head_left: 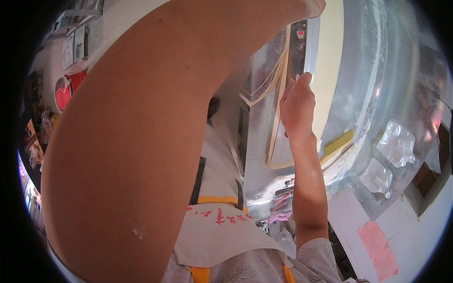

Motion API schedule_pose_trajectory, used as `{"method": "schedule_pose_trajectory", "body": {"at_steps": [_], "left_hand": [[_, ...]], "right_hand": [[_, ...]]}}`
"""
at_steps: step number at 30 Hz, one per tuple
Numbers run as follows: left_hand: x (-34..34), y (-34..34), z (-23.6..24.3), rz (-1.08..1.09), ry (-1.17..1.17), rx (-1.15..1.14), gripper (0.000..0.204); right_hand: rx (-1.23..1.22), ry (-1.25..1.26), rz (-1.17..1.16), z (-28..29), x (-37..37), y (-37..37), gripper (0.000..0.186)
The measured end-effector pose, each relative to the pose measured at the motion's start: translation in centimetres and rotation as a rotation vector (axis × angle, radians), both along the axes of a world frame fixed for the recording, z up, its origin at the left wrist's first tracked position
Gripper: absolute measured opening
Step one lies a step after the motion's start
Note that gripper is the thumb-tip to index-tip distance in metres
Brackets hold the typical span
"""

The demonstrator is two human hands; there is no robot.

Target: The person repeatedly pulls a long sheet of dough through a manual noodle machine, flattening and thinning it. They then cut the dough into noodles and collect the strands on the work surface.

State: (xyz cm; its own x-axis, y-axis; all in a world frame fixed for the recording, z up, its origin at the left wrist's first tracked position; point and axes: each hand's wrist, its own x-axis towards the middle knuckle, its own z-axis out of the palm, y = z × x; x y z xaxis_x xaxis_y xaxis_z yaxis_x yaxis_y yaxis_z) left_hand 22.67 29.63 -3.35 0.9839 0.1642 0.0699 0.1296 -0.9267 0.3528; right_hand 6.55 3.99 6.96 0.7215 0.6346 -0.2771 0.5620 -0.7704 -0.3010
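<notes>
A: Where's the pale, dough-like sheet?
B: Right of the dark bar [297,49], lying lengthwise along the metal bench [361,80]; that's the long pale sheet [331,56]. Thin pale strips [271,85] lie left of the bar.
A: And the hands?
B: The right hand [298,106] is at the bar's near part, fingers curled in; what they close on is hidden. The left hand [312,6] is cut off at the top edge, so I can't tell whether it's wide or narrow.
A: Why so far apart?
B: I'd guess the spread lets the person work evenly along the bar's length.
A: And the yellow-bristled brush [338,143]?
B: On the bench, just beside the right forearm, probably for easy reach. The clear plastic bags [396,144] sit farther right, likely to keep them off the sheet
</notes>
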Motion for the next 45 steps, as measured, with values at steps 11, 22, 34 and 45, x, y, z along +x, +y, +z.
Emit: {"method": "schedule_pose_trajectory", "body": {"at_steps": [11, 22, 34, 45], "left_hand": [[0.1, -0.1, 0.3, 0.063, 0.058, 0.019, 0.019], [-1.1, -0.1, 2.1, -0.021, 0.092, 0.081, 0.020], [0.3, -0.3, -0.1, 0.068, 0.013, 0.007, 0.021], [0.9, 0.4, -1.2, 0.045, -0.008, -0.024, 0.020]], "right_hand": [[0.002, -0.046, 0.041, -0.8, 0.0, 0.3, 0.016], [-0.027, -0.057, 0.035, -1.6, 0.5, 0.4, 0.021], [-0.061, -0.052, 0.035, -2.5, 0.5, 0.8, 0.021], [-0.042, 0.022, 0.011, -2.7, 1.1, 1.1, 0.020]]}}
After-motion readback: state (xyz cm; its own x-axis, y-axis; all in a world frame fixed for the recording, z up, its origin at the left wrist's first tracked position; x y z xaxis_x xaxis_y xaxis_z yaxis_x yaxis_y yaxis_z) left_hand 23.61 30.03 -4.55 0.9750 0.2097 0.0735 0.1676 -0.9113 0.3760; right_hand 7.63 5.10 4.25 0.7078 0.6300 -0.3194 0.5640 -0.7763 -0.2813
